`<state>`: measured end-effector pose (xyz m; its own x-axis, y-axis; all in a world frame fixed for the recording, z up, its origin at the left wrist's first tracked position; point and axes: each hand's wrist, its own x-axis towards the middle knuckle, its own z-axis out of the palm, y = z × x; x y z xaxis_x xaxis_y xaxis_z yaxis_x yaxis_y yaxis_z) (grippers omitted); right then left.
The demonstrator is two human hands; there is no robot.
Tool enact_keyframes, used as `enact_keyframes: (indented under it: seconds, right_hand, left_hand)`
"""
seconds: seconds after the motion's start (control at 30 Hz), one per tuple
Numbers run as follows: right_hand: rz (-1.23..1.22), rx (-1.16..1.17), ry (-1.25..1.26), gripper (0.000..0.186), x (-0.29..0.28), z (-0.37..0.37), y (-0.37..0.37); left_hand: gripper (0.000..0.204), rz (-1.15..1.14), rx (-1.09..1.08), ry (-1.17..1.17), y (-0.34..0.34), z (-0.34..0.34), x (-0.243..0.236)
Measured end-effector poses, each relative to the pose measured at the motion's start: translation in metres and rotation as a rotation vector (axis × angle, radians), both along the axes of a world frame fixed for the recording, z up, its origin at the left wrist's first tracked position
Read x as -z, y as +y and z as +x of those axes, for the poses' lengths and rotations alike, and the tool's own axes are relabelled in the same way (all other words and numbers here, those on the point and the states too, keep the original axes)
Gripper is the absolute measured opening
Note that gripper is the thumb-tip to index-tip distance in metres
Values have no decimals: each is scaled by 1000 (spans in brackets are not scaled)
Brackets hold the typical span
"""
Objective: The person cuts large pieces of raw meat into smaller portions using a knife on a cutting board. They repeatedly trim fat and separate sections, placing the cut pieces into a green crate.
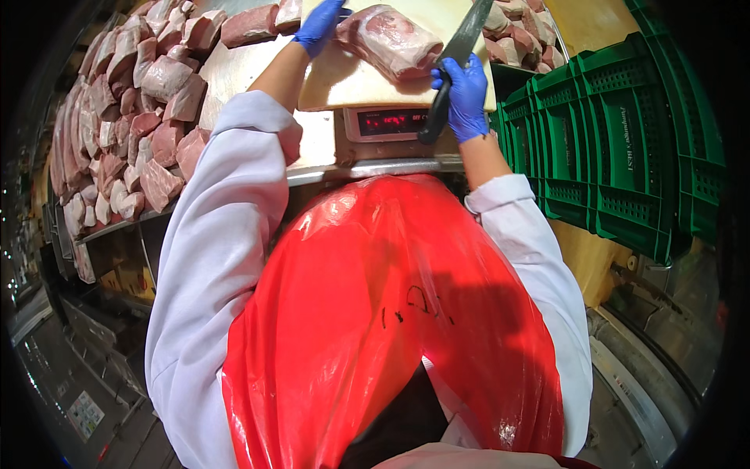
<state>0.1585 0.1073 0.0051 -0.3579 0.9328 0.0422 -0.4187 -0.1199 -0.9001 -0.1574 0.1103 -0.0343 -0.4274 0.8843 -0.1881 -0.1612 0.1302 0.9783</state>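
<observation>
Blue-gloved, our right hand [463,87] is clamped on a black-handled, metal-bladed knife [469,33]. Apart from it, our likewise gloved left hand [316,30] is beside a pink, oblong meat block [391,43]; its grip we cannot determine. Between our hands, a flat cream cutting board [332,90] supports the block.

Two hands [318,28] [464,94], one knife [467,34], dozens of meat cuts [167,78]

smooth metal knife blade [471,33], glossy plastic apron [367,258], matt cloth sleeves [215,211]; ribbed plastic crates [617,141]
</observation>
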Motion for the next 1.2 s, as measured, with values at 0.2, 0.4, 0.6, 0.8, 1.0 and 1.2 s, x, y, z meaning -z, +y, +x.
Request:
enact_keyframes:
  seconds: [0.2, 0.4, 0.6, 0.8, 1.0, 1.2]
  right_hand:
    - [41, 128, 170, 15, -17, -28, 41]
    - [92, 47, -37, 19, -59, -8, 26]
    - [-11, 150, -1, 24, -25, -6, -37]
    - [36, 99, 36, 17, -23, 26, 22]
    - [126, 61, -123, 24, -25, 57, -4]
    - [169, -45, -148, 30, -21, 50, -14]
  left_hand:
    - [62, 63, -76, 202, -30, 57, -20]
    - [46, 125, -280, -117, -89, 58, -24]
    - [55, 180, -122, -400, -92, 93, -1]
    - [66, 233, -107, -341, -118, 86, -36]
    - [54, 144, -218, 441, -123, 75, -21]
    - [57, -26, -300, 1036, -111, 118, -35]
